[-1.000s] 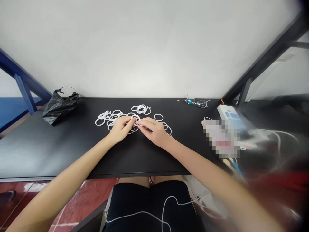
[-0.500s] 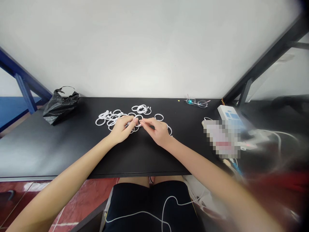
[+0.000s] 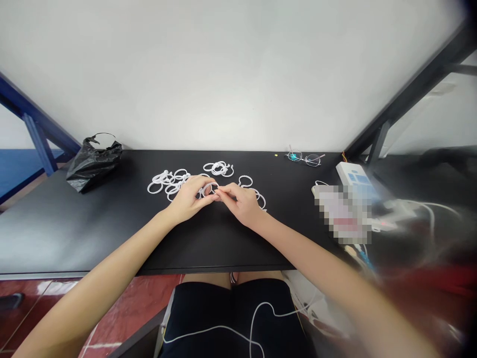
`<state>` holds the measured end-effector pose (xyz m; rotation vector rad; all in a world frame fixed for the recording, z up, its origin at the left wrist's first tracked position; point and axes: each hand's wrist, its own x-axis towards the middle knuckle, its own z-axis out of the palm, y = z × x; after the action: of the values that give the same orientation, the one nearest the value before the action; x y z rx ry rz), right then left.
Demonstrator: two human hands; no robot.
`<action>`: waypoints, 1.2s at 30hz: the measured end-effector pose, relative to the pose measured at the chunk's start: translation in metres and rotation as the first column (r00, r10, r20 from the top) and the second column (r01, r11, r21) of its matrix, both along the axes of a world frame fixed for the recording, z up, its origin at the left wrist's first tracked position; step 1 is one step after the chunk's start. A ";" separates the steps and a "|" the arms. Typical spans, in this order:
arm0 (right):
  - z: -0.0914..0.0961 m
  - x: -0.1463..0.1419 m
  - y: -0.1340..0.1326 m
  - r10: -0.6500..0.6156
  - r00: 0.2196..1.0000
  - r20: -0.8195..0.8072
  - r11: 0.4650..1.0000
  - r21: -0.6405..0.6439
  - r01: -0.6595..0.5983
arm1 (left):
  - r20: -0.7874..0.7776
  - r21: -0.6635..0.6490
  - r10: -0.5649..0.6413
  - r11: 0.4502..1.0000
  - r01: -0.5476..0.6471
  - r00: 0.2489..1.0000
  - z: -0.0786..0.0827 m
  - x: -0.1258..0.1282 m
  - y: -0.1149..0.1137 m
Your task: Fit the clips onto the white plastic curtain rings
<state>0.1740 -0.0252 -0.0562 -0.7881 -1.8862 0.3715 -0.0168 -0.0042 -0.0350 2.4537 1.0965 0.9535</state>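
Between my two hands is a white plastic curtain ring (image 3: 206, 186), low over the black table (image 3: 179, 248). My left hand (image 3: 187, 200) is curled round the ring's left side, its thumb stretched along the near edge. My right hand (image 3: 243, 203) pinches the ring's right side with thumb and fingertips. My fingers partly hide the ring. A pile of similar white rings (image 3: 155, 188) lies to the left, partly behind my left hand. Farther back sits a small cluster of rings (image 3: 222, 169). Loose rings (image 3: 245, 177) lie just beyond and beside my right hand.
A crumpled black plastic bag (image 3: 95, 161) stands at the back left. Eyeglasses (image 3: 312, 159) lie at the back right. A white and blue box (image 3: 356, 181), a pixelated flat object (image 3: 341, 214) and cables (image 3: 432, 219) occupy the right side. A pale wall (image 3: 231, 74) rises behind the table.
The ring between my hands has tilted and shifted slightly left and down. My left fingers have opened wider around it, while my right hand stays nearly in place.
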 end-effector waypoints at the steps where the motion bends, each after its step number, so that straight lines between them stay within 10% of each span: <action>1: 0.000 0.000 0.000 0.007 1.000 -0.008 1.000 -0.012 -0.007 | -0.002 -0.003 -0.001 1.000 0.001 1.000 0.000 0.000 0.000; 16: 0.004 0.003 0.001 0.017 0.998 0.067 1.000 -0.014 -0.017 | -0.049 0.009 -0.003 1.000 0.004 0.999 -0.001 0.000 0.001; 26: 0.000 0.015 0.019 -0.324 0.861 0.392 0.937 0.008 0.349 | -0.246 0.268 0.182 0.957 -0.113 0.952 -0.004 -0.011 0.012; 36: -0.003 0.018 0.024 -0.195 0.848 0.493 0.940 -0.153 0.305 | -0.318 0.209 0.198 0.969 -0.135 0.927 -0.013 -0.011 0.013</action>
<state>0.1920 -0.0017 -0.0590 -1.3677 -2.1735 0.2425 -0.0279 0.0092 -0.0482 2.7858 1.4043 0.7225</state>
